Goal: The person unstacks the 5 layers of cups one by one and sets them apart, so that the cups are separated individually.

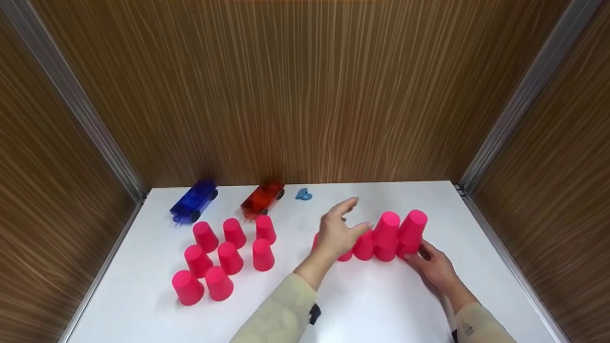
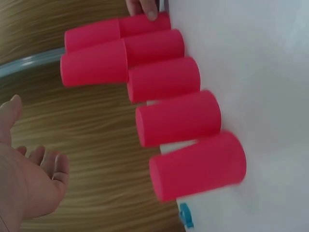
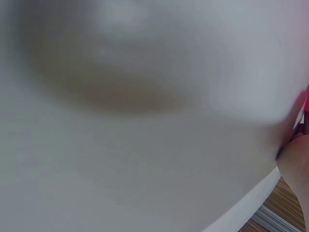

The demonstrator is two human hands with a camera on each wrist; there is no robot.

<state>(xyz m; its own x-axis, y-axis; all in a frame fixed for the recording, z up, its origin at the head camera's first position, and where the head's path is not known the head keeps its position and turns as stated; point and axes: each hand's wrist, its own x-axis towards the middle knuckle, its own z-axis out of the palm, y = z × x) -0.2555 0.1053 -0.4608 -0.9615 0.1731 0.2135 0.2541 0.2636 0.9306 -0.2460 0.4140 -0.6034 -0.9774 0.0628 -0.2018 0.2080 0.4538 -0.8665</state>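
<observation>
A row of several upside-down pink cups (image 1: 364,247) stands at the right of the white table, partly hidden by my left forearm and hand. On the two rightmost ones, further cups sit on top, an upper cup (image 1: 387,226) and the end upper cup (image 1: 413,224). My right hand (image 1: 437,269) grips the bottom cup (image 1: 406,248) at the right end, thumb at its front. Over the row hovers my left hand (image 1: 339,231), thumb and fingers spread apart, holding nothing. In the left wrist view the left hand (image 2: 31,179) is apart from the cups.
Several more upside-down pink cups (image 1: 230,258) stand at the left. Behind them are a blue toy car (image 1: 194,200) and a red toy car (image 1: 263,197). A small light-blue piece (image 1: 303,194) lies near the back edge. Wood-grain panels (image 1: 305,95) enclose the table.
</observation>
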